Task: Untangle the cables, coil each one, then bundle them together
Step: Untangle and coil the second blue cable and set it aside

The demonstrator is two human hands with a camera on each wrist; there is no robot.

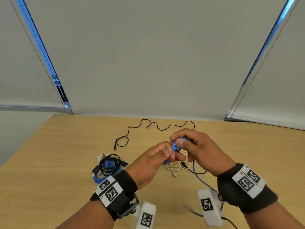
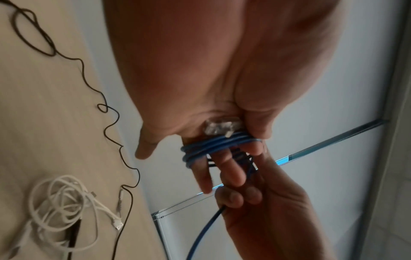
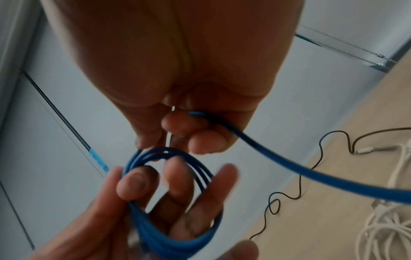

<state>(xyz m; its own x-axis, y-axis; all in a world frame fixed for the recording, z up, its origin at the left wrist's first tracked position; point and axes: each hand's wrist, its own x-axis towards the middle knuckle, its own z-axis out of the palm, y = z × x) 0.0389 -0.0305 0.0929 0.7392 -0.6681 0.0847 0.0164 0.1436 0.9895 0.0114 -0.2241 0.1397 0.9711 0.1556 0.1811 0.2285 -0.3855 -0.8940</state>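
Above the wooden table [image 1: 69, 146], both hands gripped the blue cable [image 3: 311, 174]; its coil [image 3: 173, 202] risked springing loose if the left hand [image 1: 148, 164] or right hand [image 1: 198, 149] slackened.

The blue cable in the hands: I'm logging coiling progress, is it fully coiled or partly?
Partly. Several loops of the blue cable circle the left hand; a loose length runs on from the right hand.
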